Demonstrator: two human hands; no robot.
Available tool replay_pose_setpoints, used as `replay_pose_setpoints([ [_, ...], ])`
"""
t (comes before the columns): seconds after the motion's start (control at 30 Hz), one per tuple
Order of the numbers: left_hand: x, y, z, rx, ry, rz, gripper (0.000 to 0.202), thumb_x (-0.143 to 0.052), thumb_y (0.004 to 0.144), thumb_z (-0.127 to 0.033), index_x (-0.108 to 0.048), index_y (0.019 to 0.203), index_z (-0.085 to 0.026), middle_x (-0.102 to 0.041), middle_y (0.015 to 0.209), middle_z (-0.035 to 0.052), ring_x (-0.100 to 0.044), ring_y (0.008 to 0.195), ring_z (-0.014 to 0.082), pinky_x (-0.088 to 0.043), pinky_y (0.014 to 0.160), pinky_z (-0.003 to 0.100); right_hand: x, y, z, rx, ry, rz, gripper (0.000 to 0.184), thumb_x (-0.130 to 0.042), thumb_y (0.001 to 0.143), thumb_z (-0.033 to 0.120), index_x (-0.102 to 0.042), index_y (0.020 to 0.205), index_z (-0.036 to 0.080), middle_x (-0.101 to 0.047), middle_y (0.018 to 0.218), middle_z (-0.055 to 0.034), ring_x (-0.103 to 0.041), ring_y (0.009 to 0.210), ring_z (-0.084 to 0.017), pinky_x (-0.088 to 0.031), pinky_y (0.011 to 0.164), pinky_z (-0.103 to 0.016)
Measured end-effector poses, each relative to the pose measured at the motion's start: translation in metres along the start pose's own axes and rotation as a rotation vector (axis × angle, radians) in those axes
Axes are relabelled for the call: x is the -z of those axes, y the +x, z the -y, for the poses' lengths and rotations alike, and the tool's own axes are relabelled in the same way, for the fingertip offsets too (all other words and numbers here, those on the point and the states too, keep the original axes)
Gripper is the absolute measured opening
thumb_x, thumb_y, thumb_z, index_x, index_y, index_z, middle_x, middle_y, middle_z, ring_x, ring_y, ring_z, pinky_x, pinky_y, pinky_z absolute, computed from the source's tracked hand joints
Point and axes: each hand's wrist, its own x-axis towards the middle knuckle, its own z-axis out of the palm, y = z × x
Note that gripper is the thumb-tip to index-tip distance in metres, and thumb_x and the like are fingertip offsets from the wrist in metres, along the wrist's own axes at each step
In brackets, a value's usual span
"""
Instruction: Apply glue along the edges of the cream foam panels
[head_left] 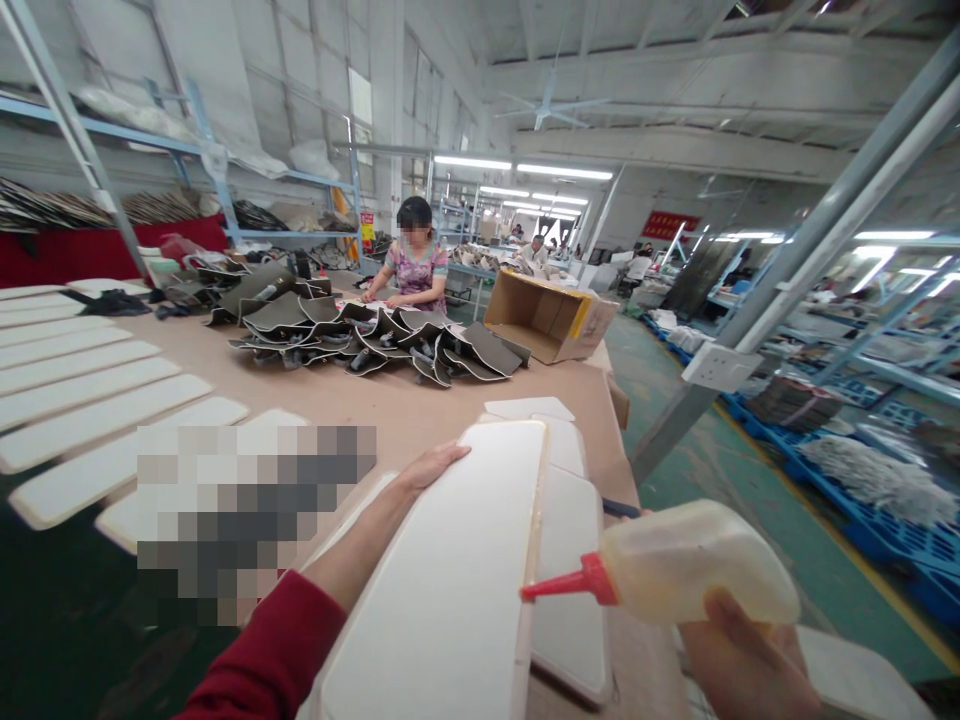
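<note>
A long white panel (450, 540) with rounded corners lies tilted in front of me, a yellowish strip of glue along its right edge. My left hand (431, 468) grips its far left edge; part of the fingers is hidden behind the panel. In my right hand (750, 655) is a translucent squeeze bottle (697, 560), held on its side with pale yellow liquid inside. The bottle's red nozzle (562, 582) points left, its tip at the panel's right edge. More white panels (570, 560) lie beneath and to the right of this one.
White panels (97, 375) lie in an overlapping row at left. Dark grey pieces (375, 335) are heaped across the table (330, 400), where a person (416, 260) works behind them. A cardboard box (547, 315) sits at the far corner. A metal post (690, 410) with a socket stands right.
</note>
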Motion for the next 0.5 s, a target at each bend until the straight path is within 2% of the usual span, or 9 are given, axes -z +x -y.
replay_pose_setpoints([
  [0.13, 0.001, 0.008, -0.001, 0.001, -0.009, -0.009, 0.023, -0.061, 0.083, -0.016, -0.065, 0.104, -0.009, -0.074, 0.075, 0.0070, -0.066, 0.054, 0.0144, -0.051, 0.054, 0.023, 0.005, 0.002, 0.000, -0.029, -0.007, 0.012, 0.070, -0.083, 0.058, 0.027, -0.059, 0.124, 0.028, -0.069, 0.108, -0.0092, -0.064, 0.100, -0.027, -0.056, 0.079, -0.032],
  [0.23, 0.001, 0.013, -0.002, 0.003, -0.016, -0.015, 0.021, -0.061, 0.084, -0.016, -0.066, 0.103, -0.009, -0.074, 0.072, 0.0065, -0.065, 0.054, 0.0143, -0.051, 0.055, 0.023, 0.015, 0.008, -0.003, -0.011, -0.018, 0.028, 0.074, -0.083, 0.054, 0.023, -0.058, 0.124, 0.028, -0.070, 0.103, -0.0097, -0.066, 0.095, -0.031, -0.057, 0.075, -0.038],
  [0.5, 0.001, 0.020, -0.008, 0.064, -0.016, -0.016, 0.021, -0.059, 0.085, -0.018, -0.067, 0.100, -0.006, -0.074, 0.070, 0.0090, -0.066, 0.053, 0.0165, -0.051, 0.052, 0.025, 0.040, 0.018, -0.019, -0.074, -0.001, 0.016, 0.056, -0.078, 0.060, 0.029, -0.065, 0.114, 0.021, -0.069, 0.099, -0.0161, -0.065, 0.093, -0.037, -0.058, 0.071, -0.048],
])
